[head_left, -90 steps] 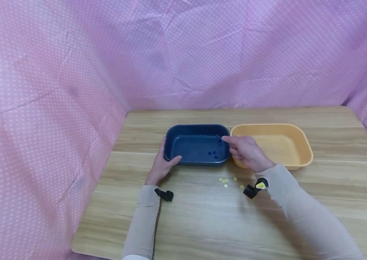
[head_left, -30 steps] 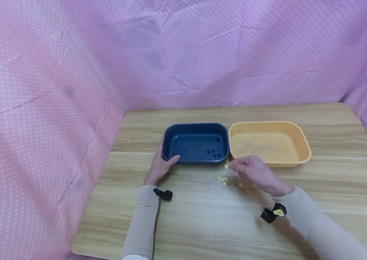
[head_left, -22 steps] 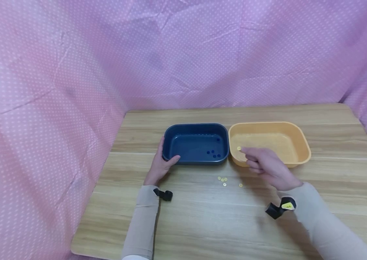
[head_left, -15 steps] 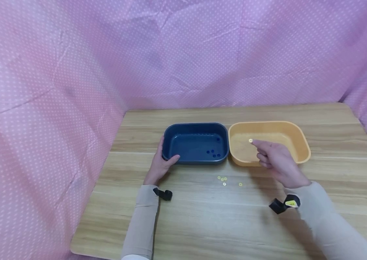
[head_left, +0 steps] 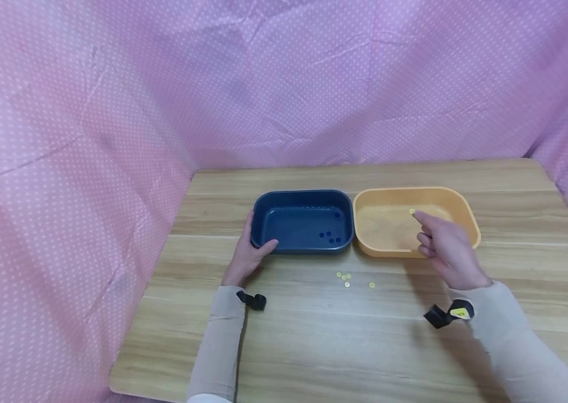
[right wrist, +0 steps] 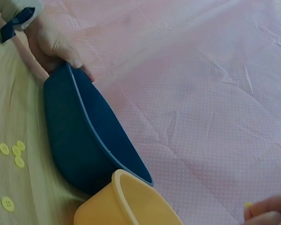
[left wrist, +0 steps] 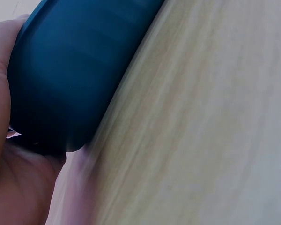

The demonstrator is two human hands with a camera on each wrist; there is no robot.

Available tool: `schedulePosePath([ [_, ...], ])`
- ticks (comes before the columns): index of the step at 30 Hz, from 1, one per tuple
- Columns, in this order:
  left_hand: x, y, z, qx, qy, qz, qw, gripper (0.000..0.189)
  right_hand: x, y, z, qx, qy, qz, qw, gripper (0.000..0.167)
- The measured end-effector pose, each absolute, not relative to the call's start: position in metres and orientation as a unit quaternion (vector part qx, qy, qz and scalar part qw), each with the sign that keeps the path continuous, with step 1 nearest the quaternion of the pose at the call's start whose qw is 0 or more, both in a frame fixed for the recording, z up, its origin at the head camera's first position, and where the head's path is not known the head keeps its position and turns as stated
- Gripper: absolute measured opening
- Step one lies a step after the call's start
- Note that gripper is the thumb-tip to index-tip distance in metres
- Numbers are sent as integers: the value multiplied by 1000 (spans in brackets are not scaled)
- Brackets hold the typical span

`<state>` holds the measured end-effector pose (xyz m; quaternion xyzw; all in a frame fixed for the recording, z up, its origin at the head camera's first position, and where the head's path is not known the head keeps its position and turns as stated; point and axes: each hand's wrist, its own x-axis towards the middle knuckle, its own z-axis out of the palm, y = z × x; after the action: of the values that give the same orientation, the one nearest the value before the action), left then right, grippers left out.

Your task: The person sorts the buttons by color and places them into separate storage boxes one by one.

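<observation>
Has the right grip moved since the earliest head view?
Yes, rightward: the right grip has gone from the right end of the blue tray to over the yellow tray.

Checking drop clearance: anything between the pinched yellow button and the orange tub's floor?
Nothing visible: in the head view, the right hand pinches the yellow button over the open orange tub, with no lid or object seen between.

Creased pink cloth (head_left: 284, 89) with white dots fills the frame's top and left side, and a wood-grained table (head_left: 324, 352) spans below, palely lit at lower centre.
</observation>
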<state>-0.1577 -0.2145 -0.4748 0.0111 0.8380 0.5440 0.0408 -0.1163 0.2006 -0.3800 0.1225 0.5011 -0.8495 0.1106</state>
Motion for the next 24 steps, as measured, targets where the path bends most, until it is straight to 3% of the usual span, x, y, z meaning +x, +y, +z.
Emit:
schedulePosePath([
  [6,-157,-214,-474,3,836,548,44,99,-116,202,-381,166,449,-876,53,29],
  [11,-158,-213,-475,6,840,541,41,100,-116,205,-385,169,442,-880,47,31],
  [14,-158,-213,-476,8,842,538,40,99,-114,207,-387,159,538,-826,57,16],
  [19,-158,-213,-477,8,840,541,45,99,-99,195,-391,-26,882,-468,58,28],
  [22,-158,-214,-477,10,839,542,44,99,-87,178,-401,-161,939,-299,53,16],
  [24,-159,-214,-477,10,839,543,41,99,-79,167,-410,-216,945,-236,70,24],
])
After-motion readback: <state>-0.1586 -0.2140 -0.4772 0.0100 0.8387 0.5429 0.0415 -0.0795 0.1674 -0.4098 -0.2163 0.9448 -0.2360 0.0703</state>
